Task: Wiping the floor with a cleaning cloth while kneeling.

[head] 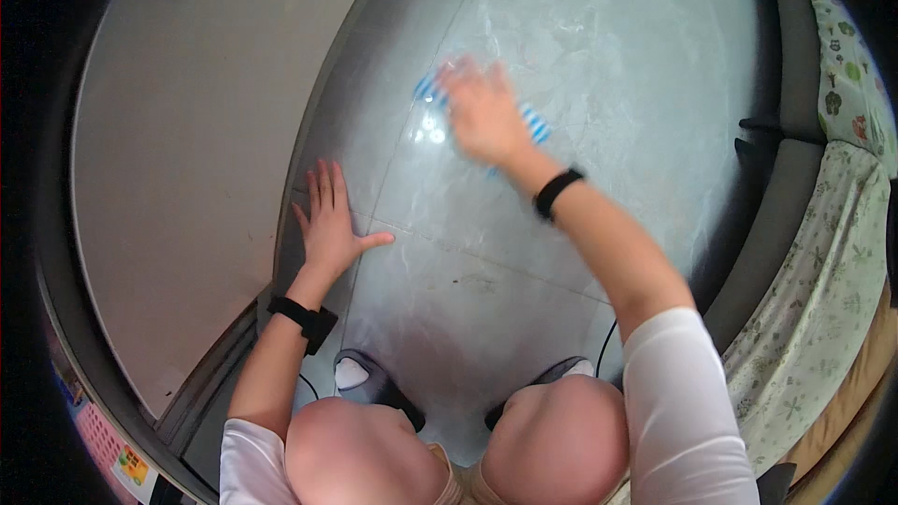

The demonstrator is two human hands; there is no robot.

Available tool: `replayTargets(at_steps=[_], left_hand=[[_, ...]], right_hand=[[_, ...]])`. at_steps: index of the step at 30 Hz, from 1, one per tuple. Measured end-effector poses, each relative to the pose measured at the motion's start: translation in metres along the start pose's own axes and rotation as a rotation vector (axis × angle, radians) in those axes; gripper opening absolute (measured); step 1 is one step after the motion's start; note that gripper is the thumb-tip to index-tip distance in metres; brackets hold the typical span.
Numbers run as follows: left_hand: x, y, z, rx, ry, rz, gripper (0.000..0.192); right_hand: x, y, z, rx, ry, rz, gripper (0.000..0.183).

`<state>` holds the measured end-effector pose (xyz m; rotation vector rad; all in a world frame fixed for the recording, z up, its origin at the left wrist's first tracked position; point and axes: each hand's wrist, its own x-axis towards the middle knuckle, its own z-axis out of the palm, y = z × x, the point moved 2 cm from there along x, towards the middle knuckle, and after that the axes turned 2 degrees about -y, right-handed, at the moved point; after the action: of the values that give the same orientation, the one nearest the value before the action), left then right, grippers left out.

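Observation:
My right hand, blurred, lies over a blue-and-white striped cloth on the glossy grey tile floor. Edges of the cloth show on both sides of the hand; the middle is hidden beneath it. To the left, my left hand rests palm down on the floor with its thumb spread wide and nothing in it. It is near the base of a pale flat panel. Each wrist wears a black band. A small dark speck lies on the tile between the hands and my feet.
My bent knees and slippered feet are at the bottom. Along the right stands a grey sofa with a patterned cover. Thin black cords run near my feet. A pink perforated basket is at lower left.

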<state>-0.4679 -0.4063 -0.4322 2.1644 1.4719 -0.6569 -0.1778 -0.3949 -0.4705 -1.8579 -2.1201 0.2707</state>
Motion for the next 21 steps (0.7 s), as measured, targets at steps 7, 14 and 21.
replayTargets(at_steps=[7, 14, 21], left_hand=[[0.011, -0.017, 0.013, -0.041, 0.035, 0.063, 0.123], [0.008, -0.033, 0.014, -0.128, 0.005, 0.085, 0.122], [-0.001, -0.014, -0.009, -0.002, -0.079, 0.085, 0.159]], right_hand=[[-0.103, -0.104, 0.019, 0.226, -0.170, -0.294, 0.051], [-0.115, 0.000, -0.024, 0.019, -0.136, 0.229, 0.057], [-0.025, 0.193, -0.048, -0.198, 0.361, 0.742, 0.055]])
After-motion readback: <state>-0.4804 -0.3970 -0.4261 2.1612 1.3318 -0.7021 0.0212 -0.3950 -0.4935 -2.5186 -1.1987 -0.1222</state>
